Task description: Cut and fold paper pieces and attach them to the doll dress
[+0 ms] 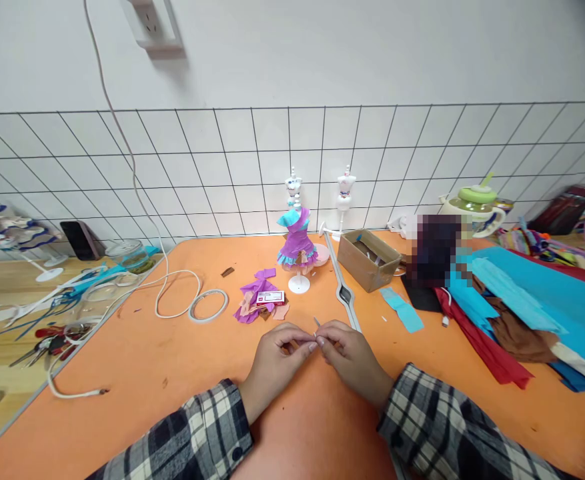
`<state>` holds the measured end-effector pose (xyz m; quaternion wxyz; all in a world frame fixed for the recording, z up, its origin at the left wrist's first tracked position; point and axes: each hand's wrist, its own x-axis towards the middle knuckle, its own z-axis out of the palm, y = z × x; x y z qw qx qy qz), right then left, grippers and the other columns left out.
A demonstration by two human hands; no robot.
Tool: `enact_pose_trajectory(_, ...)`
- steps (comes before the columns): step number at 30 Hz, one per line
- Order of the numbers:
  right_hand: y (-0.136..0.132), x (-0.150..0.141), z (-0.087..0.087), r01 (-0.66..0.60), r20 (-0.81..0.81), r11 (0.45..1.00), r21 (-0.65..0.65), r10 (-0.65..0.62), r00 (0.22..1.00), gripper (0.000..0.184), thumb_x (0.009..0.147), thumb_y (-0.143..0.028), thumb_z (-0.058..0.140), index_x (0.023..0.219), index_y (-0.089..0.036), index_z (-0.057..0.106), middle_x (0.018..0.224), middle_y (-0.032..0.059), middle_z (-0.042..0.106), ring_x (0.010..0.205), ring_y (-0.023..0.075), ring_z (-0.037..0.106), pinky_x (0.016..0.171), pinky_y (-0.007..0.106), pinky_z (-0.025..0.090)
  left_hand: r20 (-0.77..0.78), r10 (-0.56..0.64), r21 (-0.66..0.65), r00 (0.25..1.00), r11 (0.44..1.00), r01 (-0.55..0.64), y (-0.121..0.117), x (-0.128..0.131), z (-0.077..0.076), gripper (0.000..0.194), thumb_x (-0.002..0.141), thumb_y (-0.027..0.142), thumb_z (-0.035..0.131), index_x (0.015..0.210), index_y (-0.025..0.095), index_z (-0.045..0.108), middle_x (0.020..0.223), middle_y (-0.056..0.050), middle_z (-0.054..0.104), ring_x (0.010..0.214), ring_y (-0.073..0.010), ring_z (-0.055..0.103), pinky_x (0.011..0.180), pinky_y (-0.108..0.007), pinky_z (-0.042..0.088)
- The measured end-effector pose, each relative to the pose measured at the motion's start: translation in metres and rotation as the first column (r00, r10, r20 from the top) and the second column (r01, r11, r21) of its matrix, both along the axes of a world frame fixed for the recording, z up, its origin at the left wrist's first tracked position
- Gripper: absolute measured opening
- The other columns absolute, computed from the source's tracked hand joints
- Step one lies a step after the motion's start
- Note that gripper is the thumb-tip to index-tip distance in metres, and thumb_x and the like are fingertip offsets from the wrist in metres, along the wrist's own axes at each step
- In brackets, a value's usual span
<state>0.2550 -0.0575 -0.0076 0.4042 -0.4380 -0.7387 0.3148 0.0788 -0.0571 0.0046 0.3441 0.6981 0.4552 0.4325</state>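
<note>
Two hands (281, 355) (353, 357) pinch a sliver (317, 323) near purple scraps (253, 288) and dressed mannequin (296, 241).

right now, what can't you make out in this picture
Head view:
Small item between left hand and right hand: tiny, mostly hidden by both.
Dark object on the right: pixelated.
Cardboard box's floor: hidden by its walls and contents.
Lettering on red-and-white packet: too small.

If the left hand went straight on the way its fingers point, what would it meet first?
Most likely the right hand: its fingertips lie right ahead of those of the left hand, though whether they already touch is unclear.
</note>
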Motion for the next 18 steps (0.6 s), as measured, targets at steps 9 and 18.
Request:
enact_pose_trajectory(9,-0.0035,-0.0004,0.0037,-0.036,0.091,0.996,0.081,0.028,0.995,0.023,0.096,-0.025,0.045,0.088,-0.020,0.066,0.090,0.0050,0.065,0.084,0.0168,0.061,0.074,0.030,0.048,0.016,0.004,-0.018,1.000,1.000,-0.004,0.0013,0.0002,0.0000,0.012,0.080,0.025,0.063,0.072,0.016,0.067,0.074,-0.005,0.066,0.067,-0.0149,0.060,0.065,-0.026,0.049)
enact_pose_trajectory(18,-0.0045,0.0012,0.0020,-0.059,-0.061,0.984,-0.168,0.049,0.997,0.031,0.099,-0.034,0.035,0.095,-0.019,0.062,0.086,0.0037,0.061,0.061,0.0106,0.059,0.054,0.023,0.048,0.196,-0.061,-0.208,0.979,0.973,0.102,0.0069,-0.0063,-0.0011,0.021,0.078,0.035,0.065,0.072,0.016,0.059,0.067,0.000,0.058,0.062,-0.0125,0.052,0.061,-0.024,0.043)
